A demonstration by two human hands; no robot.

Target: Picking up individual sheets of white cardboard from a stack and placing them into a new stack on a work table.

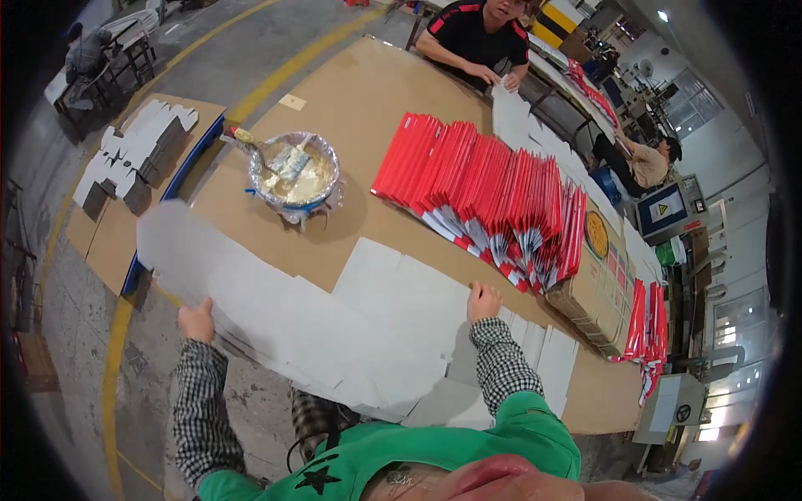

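Note:
My left hand [196, 321] grips the near edge of a long white cardboard sheet [276, 301], thumb on top and fingers underneath. The sheet's rounded left end reaches past the table's edge. My right hand [484, 302] is closed at the right-hand corner of the white sheets, its fingertips partly hidden. More white sheets [393, 275] lie overlapped under and beside that one, so where one ends is hard to tell. Beyond them stands a plastic-lined bowl [322, 200] of pale paste, with a brush [288, 160] resting in it.
A row of folded red-and-white packages [476, 179] leans across the brown table [334, 100], beside a cardboard carton [589, 292]. Across the table a person [476, 42] handles white sheets. At left, white cut-out pieces [138, 150] sit on a blue-edged board [100, 242].

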